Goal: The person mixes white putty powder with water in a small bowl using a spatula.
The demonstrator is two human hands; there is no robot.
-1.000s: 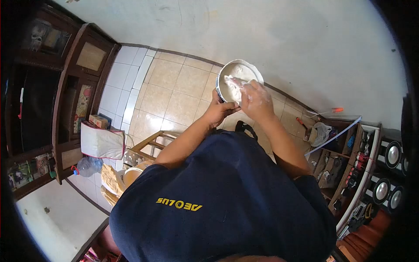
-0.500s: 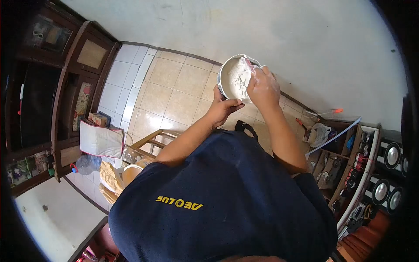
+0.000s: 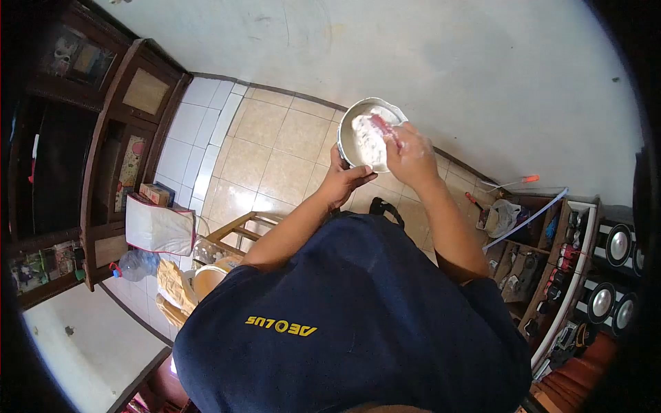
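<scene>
My left hand [image 3: 344,182] grips the lower left rim of a light metal bowl [image 3: 348,127], its thumb at the near edge. In the bowl lies a thick white mass [image 3: 367,141], lumpy on top. My right hand [image 3: 413,157], smeared with white, is closed over the right side of the bowl. From its fingers a reddish, flat tool [image 3: 379,124] reaches into the white mass; its exact kind is hard to make out. The bowl is tilted toward me, above the tiled floor.
A pale wall [image 3: 454,69] rises close beyond the bowl. At left stand a dark wooden cabinet [image 3: 103,158], a water bottle [image 3: 138,264] and a wooden chair or stool [image 3: 237,230] beside a white bucket [image 3: 206,279]. A cluttered shelf [image 3: 533,255] and loudspeakers [image 3: 602,303] stand at right.
The bowl and both hands have shifted slightly left and down in view. My right hand has moved the reddish tool further over the white mass, and more of the tool shows.
</scene>
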